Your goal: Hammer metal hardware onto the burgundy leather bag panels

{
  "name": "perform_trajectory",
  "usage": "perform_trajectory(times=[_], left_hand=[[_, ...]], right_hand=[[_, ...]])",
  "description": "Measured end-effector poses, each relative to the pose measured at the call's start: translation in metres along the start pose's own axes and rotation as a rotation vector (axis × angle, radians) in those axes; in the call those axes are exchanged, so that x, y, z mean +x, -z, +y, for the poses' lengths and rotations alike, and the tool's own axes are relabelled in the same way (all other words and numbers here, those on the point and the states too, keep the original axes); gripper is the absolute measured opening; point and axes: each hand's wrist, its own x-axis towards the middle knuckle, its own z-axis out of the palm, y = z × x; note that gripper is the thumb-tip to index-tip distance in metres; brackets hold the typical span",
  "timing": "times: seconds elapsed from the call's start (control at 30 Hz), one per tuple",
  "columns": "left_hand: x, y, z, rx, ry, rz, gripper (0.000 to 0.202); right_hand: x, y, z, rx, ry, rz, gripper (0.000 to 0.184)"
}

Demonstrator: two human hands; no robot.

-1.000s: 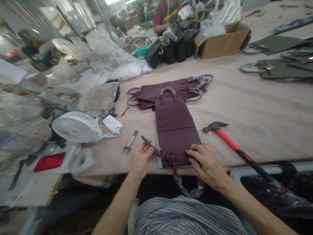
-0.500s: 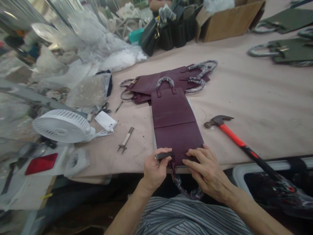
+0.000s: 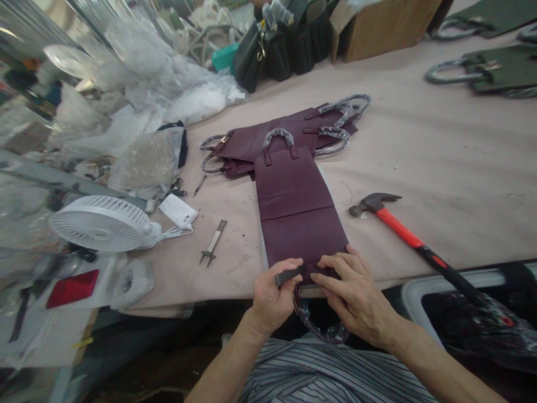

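Note:
A burgundy leather bag panel (image 3: 297, 204) lies lengthwise at the table's front edge, with a plastic-wrapped handle at each end. My left hand (image 3: 274, 294) is closed around a short dark metal punch (image 3: 287, 275), tilted over the panel's near end; its tip is hidden by my fingers. Spread fingers of my right hand (image 3: 354, 291) press on the panel's near right corner, holding nothing. Between my wrists the near wrapped handle (image 3: 323, 330) hangs past the edge. A claw hammer (image 3: 398, 229) with a red and black grip lies to the right.
More burgundy panels (image 3: 247, 143) are stacked behind. Left of the panel are a two-pronged tool (image 3: 213, 243), a white power bank (image 3: 178, 211) and a white fan (image 3: 100, 223). Dark bags (image 3: 279, 53), a cardboard box (image 3: 386, 31) and green panels (image 3: 503, 67) stand farther back.
My left hand has shifted slightly right, and the punch in it has turned, its outer end now lower. My right hand stays on the panel. The view has shifted a little.

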Motion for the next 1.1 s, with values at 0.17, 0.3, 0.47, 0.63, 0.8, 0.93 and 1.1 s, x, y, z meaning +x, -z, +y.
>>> perform_trajectory(times=[0.17,0.3,0.47,0.63,0.8,0.93,1.1], left_hand=[[-0.003,-0.001,-0.003,0.022,-0.029,-0.023,0.023],[-0.004,-0.002,-0.003,0.04,-0.042,-0.016,0.02],[-0.004,-0.005,-0.002,0.106,-0.068,0.015,0.02],[-0.006,-0.009,-0.001,0.161,-0.052,0.057,0.018],[-0.007,-0.011,-0.001,0.201,-0.07,0.066,0.017],[-0.003,-0.01,0.0,0.224,-0.065,0.037,0.016],[0.006,-0.011,0.002,0.26,-0.044,-0.017,0.016]], right_hand=[[-0.001,-0.002,0.001,0.006,0.012,0.004,0.036],[-0.003,-0.003,0.002,-0.004,0.025,0.001,0.037],[-0.003,-0.003,0.001,-0.007,0.013,0.021,0.037],[-0.002,-0.002,0.001,-0.002,0.005,0.012,0.036],[-0.002,-0.003,0.0,0.006,0.0,0.035,0.036],[-0.003,-0.004,0.001,0.006,0.0,0.031,0.036],[-0.004,-0.004,0.001,-0.004,0.005,0.031,0.036]])
